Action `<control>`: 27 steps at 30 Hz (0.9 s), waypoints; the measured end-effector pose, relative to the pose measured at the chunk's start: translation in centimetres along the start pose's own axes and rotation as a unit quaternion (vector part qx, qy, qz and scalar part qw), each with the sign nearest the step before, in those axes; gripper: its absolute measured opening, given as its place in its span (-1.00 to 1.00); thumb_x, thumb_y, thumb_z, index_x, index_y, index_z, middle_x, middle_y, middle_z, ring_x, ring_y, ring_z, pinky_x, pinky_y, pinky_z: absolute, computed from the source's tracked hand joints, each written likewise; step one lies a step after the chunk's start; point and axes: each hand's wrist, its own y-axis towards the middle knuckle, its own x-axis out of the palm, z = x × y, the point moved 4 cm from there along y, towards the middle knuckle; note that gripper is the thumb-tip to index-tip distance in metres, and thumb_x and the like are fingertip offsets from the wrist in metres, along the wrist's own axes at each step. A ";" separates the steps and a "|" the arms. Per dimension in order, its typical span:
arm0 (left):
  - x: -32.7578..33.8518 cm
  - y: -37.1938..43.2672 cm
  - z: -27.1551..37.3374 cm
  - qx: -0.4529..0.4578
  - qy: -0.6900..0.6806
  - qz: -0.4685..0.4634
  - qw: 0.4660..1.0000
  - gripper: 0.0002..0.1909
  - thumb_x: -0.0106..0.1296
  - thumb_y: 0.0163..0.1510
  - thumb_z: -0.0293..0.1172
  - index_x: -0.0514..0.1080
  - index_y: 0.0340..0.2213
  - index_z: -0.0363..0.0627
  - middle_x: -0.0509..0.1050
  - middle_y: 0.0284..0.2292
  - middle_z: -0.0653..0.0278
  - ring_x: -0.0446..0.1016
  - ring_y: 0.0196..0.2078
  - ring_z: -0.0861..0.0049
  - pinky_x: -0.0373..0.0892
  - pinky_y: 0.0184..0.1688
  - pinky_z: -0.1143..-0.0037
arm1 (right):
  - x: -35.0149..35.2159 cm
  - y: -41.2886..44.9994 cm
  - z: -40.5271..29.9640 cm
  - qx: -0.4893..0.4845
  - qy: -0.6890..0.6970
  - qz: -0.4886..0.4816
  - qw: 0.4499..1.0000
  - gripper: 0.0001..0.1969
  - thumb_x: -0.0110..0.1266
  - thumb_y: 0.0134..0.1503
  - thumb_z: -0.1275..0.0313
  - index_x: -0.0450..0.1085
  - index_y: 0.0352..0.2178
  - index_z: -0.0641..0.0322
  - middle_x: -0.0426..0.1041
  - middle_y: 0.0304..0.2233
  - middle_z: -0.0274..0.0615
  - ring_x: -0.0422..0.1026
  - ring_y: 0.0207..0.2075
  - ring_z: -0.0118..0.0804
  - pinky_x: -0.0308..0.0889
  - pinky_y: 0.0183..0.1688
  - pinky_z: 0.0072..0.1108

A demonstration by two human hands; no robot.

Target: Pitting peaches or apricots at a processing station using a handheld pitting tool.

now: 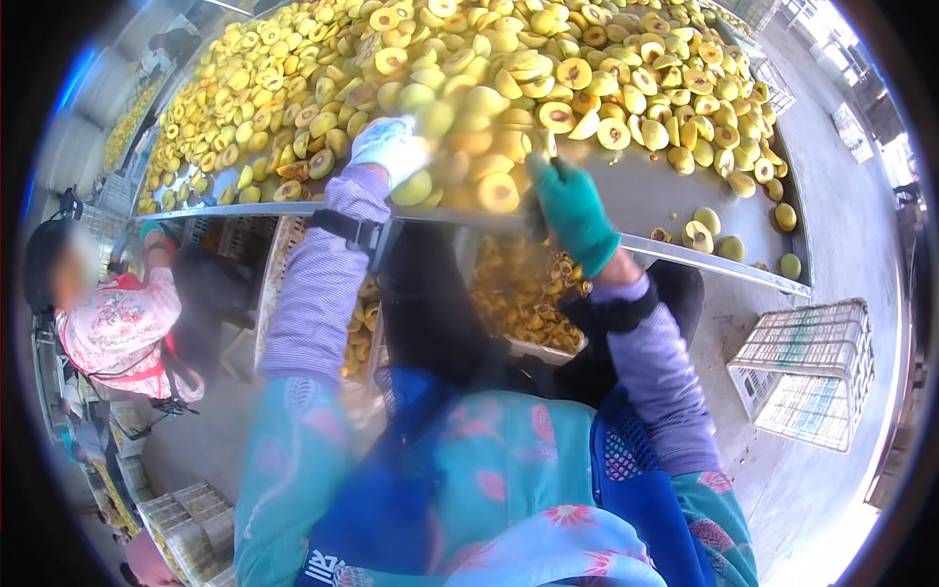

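Observation:
My left hand (389,150), in a white glove, reaches over the near edge of a metal sorting table (623,187). Its fingers are among halved yellow peaches (499,192); blur hides whether one is in its grasp. In a green glove, my right hand (576,213) is curled at the table's front rim. A narrow, pale tool tip (550,143) seems to project from its fist, though the tool's shape is unclear. Several blurred peaches lie between my hands. Below the rim, between my knees, a container holds brownish-yellow peach scraps (528,293).
A large heap of peach halves (293,73) covers the table's far side. On the floor to the right lies a white plastic crate (807,367). A co-worker (121,315) sits at the left. More crates (194,521) stand at the lower left.

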 end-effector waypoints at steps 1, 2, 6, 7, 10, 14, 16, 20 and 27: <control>0.0 0.0 0.0 0.005 0.002 0.000 1.000 -0.47 0.03 -0.14 0.05 0.42 -0.26 -0.14 0.46 -0.26 -0.02 0.42 -0.17 0.17 0.31 -0.12 0.36 | 1.1 -1.6 0.1 0.001 0.002 0.005 1.000 -0.62 0.10 -0.13 0.38 0.29 -0.22 0.23 0.32 -0.36 0.01 0.31 -0.51 -0.09 0.29 -0.48 -0.42; -0.1 0.0 -0.5 0.019 -0.062 0.024 0.998 -0.48 0.06 -0.16 0.03 0.42 -0.26 -0.15 0.46 -0.25 -0.01 0.42 -0.17 0.17 0.31 -0.12 0.36 | 1.8 -2.8 -0.1 -0.086 -0.020 0.047 0.995 -0.65 0.08 -0.07 0.35 0.28 -0.23 0.25 0.33 -0.42 0.03 0.33 -0.52 -0.05 0.27 -0.52 -0.39; 0.0 -4.0 0.5 0.075 -0.418 0.143 0.894 -0.66 0.14 -0.14 -0.28 0.46 -0.30 -0.20 0.48 -0.36 0.22 0.44 -0.30 0.53 0.35 -0.26 0.55 | 4.4 -5.2 -3.6 -0.171 -0.058 0.090 0.979 -0.72 -0.03 0.09 0.30 0.25 -0.25 0.31 0.35 -0.60 0.06 0.39 -0.54 0.03 0.24 -0.58 -0.33; -0.1 -5.6 2.0 0.091 -0.511 0.129 0.845 -0.69 0.13 -0.11 -0.32 0.46 -0.31 -0.23 0.48 -0.35 0.22 0.43 -0.31 0.57 0.35 -0.27 0.57 | 4.5 -5.2 -3.3 -0.168 -0.058 0.090 0.980 -0.72 -0.03 0.09 0.30 0.25 -0.25 0.31 0.35 -0.60 0.06 0.39 -0.54 0.03 0.24 -0.58 -0.33; 0.7 -8.9 5.1 0.276 -0.371 0.251 0.850 -0.76 -0.02 0.03 -0.45 0.38 -0.23 -0.25 0.48 -0.29 0.17 0.45 -0.26 0.54 0.37 -0.24 0.50 | 6.1 -5.1 -1.4 -0.240 -0.106 0.071 0.962 -0.73 -0.07 0.13 0.27 0.26 -0.30 0.32 0.37 -0.63 0.08 0.42 -0.53 0.05 0.26 -0.54 -0.29; 4.9 -8.5 4.9 0.117 -0.568 0.122 0.805 -0.68 0.10 -0.09 -0.50 0.35 -0.24 -0.23 0.49 -0.33 0.12 0.48 -0.27 0.35 0.38 -0.20 0.45 | 5.5 -6.8 -1.4 -0.223 -0.051 0.139 0.964 -0.71 -0.11 0.15 0.24 0.28 -0.37 0.31 0.40 -0.59 0.07 0.41 -0.54 0.06 0.27 -0.51 -0.29; 1.8 -9.9 7.0 0.202 -0.416 0.229 0.857 -0.67 0.12 -0.11 -0.46 0.36 -0.24 -0.24 0.49 -0.33 0.15 0.47 -0.27 0.32 0.38 -0.20 0.44 | 5.0 -7.1 -2.0 -0.225 -0.074 0.131 0.963 -0.70 -0.12 0.16 0.22 0.28 -0.38 0.32 0.41 -0.58 0.07 0.42 -0.53 0.06 0.27 -0.50 -0.29; 0.9 -10.8 8.1 0.253 -0.242 0.351 0.869 -0.59 0.10 -0.08 -0.40 0.30 -0.18 -0.29 0.50 -0.30 0.22 0.47 -0.27 0.30 0.39 -0.20 0.44 | 5.1 -7.2 -2.2 -0.198 -0.077 0.132 0.968 -0.69 -0.14 0.17 0.22 0.28 -0.38 0.34 0.41 -0.57 0.09 0.42 -0.51 0.06 0.28 -0.48 -0.32; 2.9 -10.1 7.6 0.246 -0.464 0.203 0.827 -0.72 -0.16 0.14 -0.37 0.27 -0.16 -0.32 0.49 -0.32 0.13 0.46 -0.29 0.36 0.39 -0.17 0.44 | 5.3 -6.4 -1.4 -0.189 0.035 0.131 0.973 -0.68 -0.16 0.17 0.22 0.29 -0.39 0.35 0.39 -0.56 0.15 0.40 -0.49 0.10 0.26 -0.47 -0.32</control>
